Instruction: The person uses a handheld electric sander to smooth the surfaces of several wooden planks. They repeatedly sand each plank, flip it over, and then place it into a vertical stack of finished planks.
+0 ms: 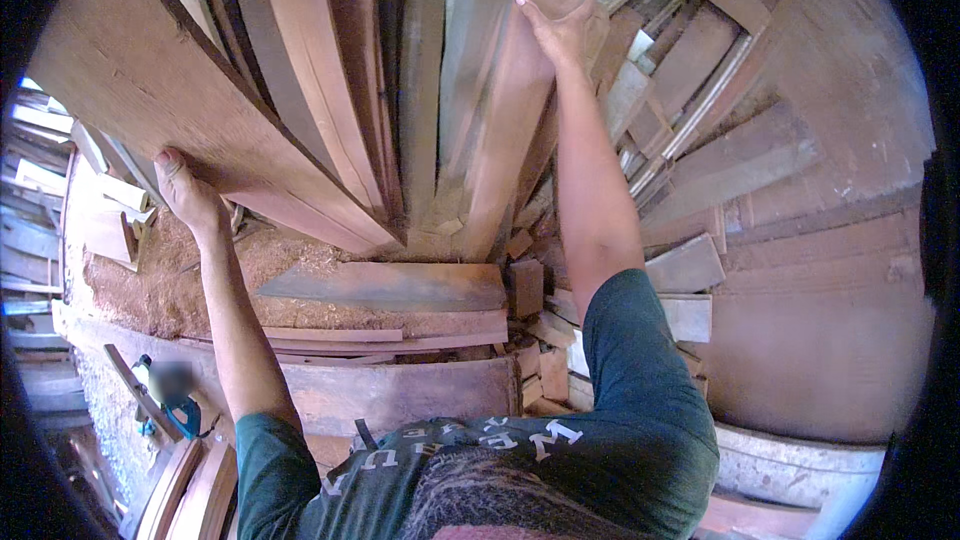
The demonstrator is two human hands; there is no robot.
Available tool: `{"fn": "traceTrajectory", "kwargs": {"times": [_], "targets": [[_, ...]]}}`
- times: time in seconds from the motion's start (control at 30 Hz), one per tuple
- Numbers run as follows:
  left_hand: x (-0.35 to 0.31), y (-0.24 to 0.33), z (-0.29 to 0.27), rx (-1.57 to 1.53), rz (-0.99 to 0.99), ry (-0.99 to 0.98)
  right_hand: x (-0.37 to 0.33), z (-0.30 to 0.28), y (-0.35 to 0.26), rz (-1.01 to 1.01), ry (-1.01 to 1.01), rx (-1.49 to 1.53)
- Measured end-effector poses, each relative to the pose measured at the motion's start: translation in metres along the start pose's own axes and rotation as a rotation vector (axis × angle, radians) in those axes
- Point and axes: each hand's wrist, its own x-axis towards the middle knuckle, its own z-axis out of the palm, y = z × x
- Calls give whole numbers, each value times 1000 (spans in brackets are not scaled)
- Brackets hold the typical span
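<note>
My left hand [190, 195] grips the lower edge of a wide, reddish-brown wooden board [150, 75], with the thumb resting on its face. That board leans across the upper left, its foot close to the middle. Farther up on the right, my right hand [562, 32] is closed round the side of a long plank [505, 125], its thumb on the near face and its other fingers partly hidden behind. The plank looks slightly blurred and stands steeply. Between the two, several more upright planks [318, 50] lean side by side.
Sawdust [165, 270] lies heaped at the left, near light wood offcuts [110, 232]. A flat board [390, 285] rests in front of the planks' feet. A teal power tool [183, 415] sits at lower left. Scrap wood [690, 60] piles up at the right beside large brown panels [810, 330].
</note>
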Motion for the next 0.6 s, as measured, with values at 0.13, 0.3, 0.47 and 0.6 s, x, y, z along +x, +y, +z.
{"fn": "traceTrajectory", "kwargs": {"times": [0.13,0.3,0.47,0.6], "targets": [[16,-15,-18,81,30,59,12,21,9,-11,-46,-82],[15,-11,-27,15,-36,111,5,-1,0,-45,7,-196],[11,-13,-42,49,-29,108,-27,-51,-14,-123,116,-189],[10,-14,-50,44,-29,162,-55,-99,-16,-151,131,-159]]}}
